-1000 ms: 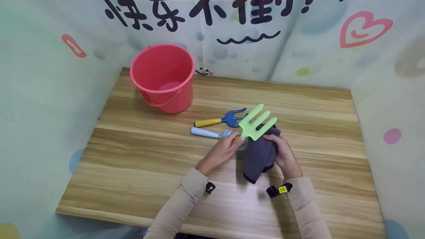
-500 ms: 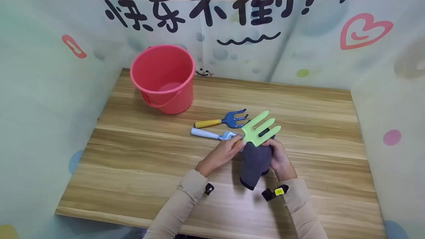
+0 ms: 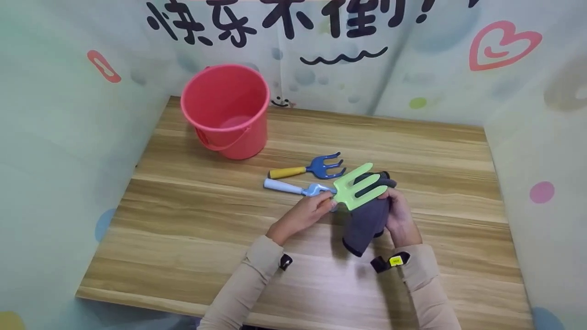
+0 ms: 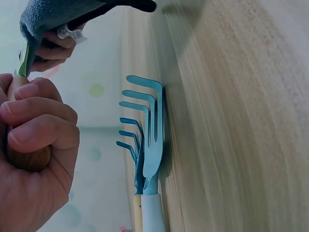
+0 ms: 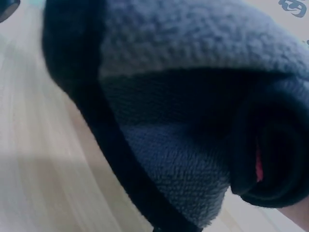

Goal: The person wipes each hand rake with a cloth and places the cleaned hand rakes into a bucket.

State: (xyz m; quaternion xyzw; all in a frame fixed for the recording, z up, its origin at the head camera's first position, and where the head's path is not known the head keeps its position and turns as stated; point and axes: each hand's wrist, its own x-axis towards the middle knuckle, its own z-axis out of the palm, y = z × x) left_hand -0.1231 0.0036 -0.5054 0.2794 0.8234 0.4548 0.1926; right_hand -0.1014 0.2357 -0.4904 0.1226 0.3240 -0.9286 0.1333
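Observation:
My left hand (image 3: pixel 303 214) grips a light green three-tined hand fork (image 3: pixel 345 194) by its wooden handle, the tines pointing up and right in the head view. My right hand (image 3: pixel 401 219) holds a dark grey cloth (image 3: pixel 366 223) with black edging, bunched up behind and below the fork's head. The left wrist view shows curled left fingers (image 4: pixel 41 118) round the wooden handle, and the cloth (image 4: pixel 63 14) against the fork's metal. Fuzzy cloth (image 5: pixel 178 164) with folded black edges fills most of the right wrist view, where the right hand is mostly hidden.
A blue cultivator (image 3: pixel 321 167) with a yellow handle lies behind a light blue rake (image 3: pixel 283 185), both left of the fork on the wooden table (image 3: pixel 183 233). A red bucket (image 3: pixel 243 143) stands at the back left. Printed fabric walls enclose the table's back and sides.
The fork has come nearer to me, and its tines have turned more to the right. The cloth dipped toward me, then shifted right with the right hand; more black edging shows behind the tines.

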